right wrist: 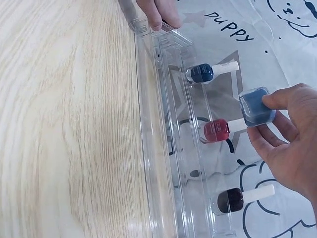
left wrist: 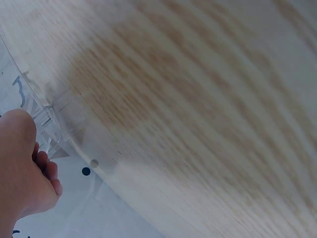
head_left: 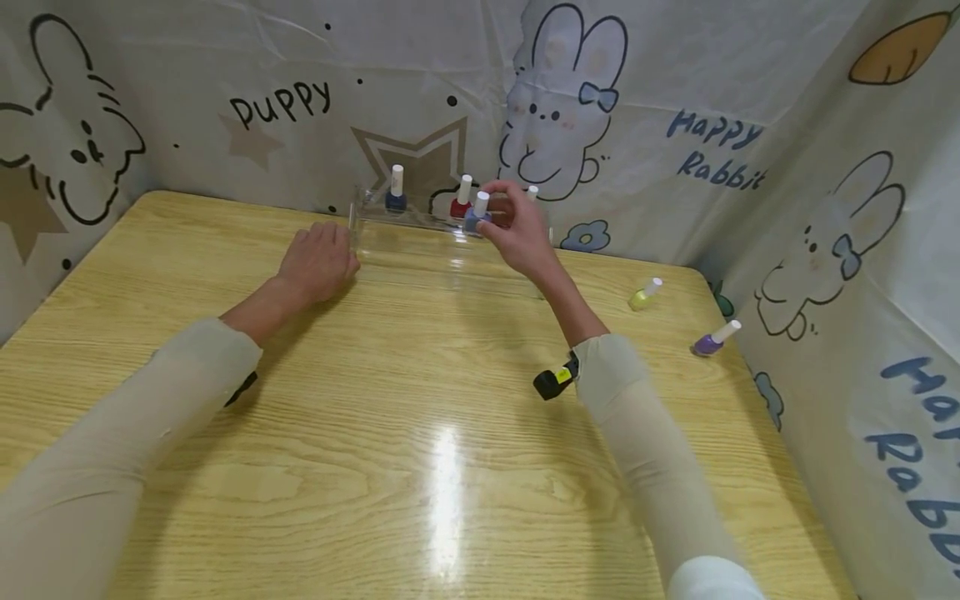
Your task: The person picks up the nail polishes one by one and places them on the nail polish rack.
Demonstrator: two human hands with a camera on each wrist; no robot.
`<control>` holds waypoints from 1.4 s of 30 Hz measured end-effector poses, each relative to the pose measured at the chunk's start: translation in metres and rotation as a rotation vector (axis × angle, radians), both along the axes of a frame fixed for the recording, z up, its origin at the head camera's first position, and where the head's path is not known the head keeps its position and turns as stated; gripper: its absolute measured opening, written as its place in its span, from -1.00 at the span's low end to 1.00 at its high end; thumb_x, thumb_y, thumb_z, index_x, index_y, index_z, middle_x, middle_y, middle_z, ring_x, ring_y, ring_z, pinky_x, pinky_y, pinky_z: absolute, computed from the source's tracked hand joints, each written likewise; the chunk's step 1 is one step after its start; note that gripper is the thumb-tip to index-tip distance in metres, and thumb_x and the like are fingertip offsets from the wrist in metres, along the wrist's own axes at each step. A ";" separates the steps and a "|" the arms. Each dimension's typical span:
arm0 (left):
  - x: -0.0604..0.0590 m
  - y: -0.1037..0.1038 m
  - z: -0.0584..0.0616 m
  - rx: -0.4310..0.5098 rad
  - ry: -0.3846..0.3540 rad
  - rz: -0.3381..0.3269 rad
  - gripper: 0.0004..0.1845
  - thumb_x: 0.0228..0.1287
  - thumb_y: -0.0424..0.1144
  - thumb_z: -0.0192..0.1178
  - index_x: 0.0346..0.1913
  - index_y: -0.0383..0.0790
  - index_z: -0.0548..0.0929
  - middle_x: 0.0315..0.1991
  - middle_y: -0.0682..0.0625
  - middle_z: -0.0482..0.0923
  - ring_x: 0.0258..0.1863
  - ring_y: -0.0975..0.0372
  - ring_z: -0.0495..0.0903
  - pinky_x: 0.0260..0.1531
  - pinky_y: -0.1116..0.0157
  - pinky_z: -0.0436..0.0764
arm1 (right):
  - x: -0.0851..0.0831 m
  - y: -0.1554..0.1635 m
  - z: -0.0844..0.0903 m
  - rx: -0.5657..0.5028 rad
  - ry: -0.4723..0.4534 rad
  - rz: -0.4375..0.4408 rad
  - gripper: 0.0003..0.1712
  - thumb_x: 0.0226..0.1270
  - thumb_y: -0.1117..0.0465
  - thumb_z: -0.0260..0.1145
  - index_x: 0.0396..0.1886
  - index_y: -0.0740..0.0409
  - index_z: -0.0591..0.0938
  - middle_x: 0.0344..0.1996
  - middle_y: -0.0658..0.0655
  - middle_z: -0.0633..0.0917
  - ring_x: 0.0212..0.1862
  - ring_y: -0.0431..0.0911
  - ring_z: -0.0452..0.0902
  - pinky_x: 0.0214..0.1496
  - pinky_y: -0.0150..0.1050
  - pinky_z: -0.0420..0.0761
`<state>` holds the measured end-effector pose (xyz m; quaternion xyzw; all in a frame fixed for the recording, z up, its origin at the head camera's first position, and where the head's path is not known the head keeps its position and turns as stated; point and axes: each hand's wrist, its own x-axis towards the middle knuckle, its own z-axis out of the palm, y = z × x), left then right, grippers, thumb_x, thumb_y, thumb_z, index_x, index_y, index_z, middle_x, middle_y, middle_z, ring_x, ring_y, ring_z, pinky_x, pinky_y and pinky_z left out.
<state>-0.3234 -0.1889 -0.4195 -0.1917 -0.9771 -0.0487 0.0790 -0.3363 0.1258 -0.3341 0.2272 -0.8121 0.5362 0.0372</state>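
A clear stepped rack (head_left: 405,237) stands at the table's far edge. On it stand a dark blue polish bottle (head_left: 395,200) and a red one (head_left: 460,207), both with white caps. My right hand (head_left: 491,212) pinches a light blue bottle (head_left: 477,218) just over the rack beside the red one. The right wrist view shows that hand (right wrist: 270,106) holding the light blue bottle (right wrist: 256,106) by its glass body above the rack (right wrist: 163,129), with a dark brown bottle (right wrist: 230,201) further along. My left hand (head_left: 318,262) rests on the table, fingertips touching the rack's left end (left wrist: 49,119).
A yellow bottle (head_left: 643,296) and a purple bottle (head_left: 712,340) lie on the wooden table (head_left: 420,400) at the right. Cartoon-printed cloth walls (head_left: 675,125) close in the back and both sides. A black wrist strap (head_left: 555,382) sits on my right sleeve.
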 end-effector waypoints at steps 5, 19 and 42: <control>0.001 0.001 0.002 0.000 -0.008 0.012 -0.74 0.50 -0.25 -0.22 -0.29 -0.42 0.27 -0.36 -0.22 0.25 -0.34 -0.07 0.30 -0.31 0.06 0.30 | -0.005 -0.013 -0.002 -0.010 -0.027 0.015 -0.59 0.37 0.52 0.22 0.16 0.22 0.41 0.04 0.29 0.64 0.05 0.10 0.60 0.05 -0.14 0.58; 0.003 0.001 0.001 0.008 0.039 0.009 -0.73 0.48 -0.26 -0.19 -0.28 -0.46 0.30 -0.39 -0.24 0.28 -0.35 -0.10 0.35 -0.35 0.03 0.36 | -0.016 -0.039 -0.013 -0.033 -0.056 0.040 -0.59 0.36 0.55 0.20 0.15 0.25 0.40 0.03 0.35 0.65 0.06 0.11 0.61 0.05 -0.13 0.57; 0.005 0.001 0.002 0.010 0.035 0.002 -0.74 0.50 -0.27 -0.20 -0.28 -0.45 0.29 -0.40 -0.22 0.26 -0.39 -0.07 0.31 -0.37 0.06 0.33 | -0.018 -0.084 -0.030 0.071 0.000 0.021 -0.59 0.39 0.47 0.22 0.17 0.20 0.42 0.02 0.30 0.61 0.07 0.09 0.60 0.01 -0.16 0.59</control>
